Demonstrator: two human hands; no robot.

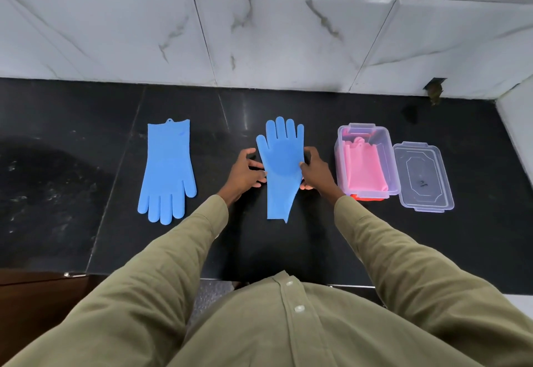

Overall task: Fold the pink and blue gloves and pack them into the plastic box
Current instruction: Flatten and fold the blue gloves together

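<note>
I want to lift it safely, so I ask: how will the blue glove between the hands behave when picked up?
Probably floppy: the blue glove lies flat, and its cuff side folds inward below the right hand. Likely light, since it looks thin. Its rough-looking palm may grip rather than slip.

On the black tabletop (86, 124) in front of you, your left grip (245, 172) pinches the left edge of the middle blue glove (282, 162) and your right grip (315, 172) pinches its right edge, thumb on top. That glove's fingers point away from you, and its cuff end narrows to a slanted strip toward you. The left blue glove (168, 165) lies flat well apart from it, cuff away and fingers toward you. Just right of your right grip stands the plastic box (357, 128) with folded pink gloves (364, 167) inside; its clear lid (424, 176) lies off, touching the box's right side. A marble-tiled wall (259, 35) runs behind
</note>
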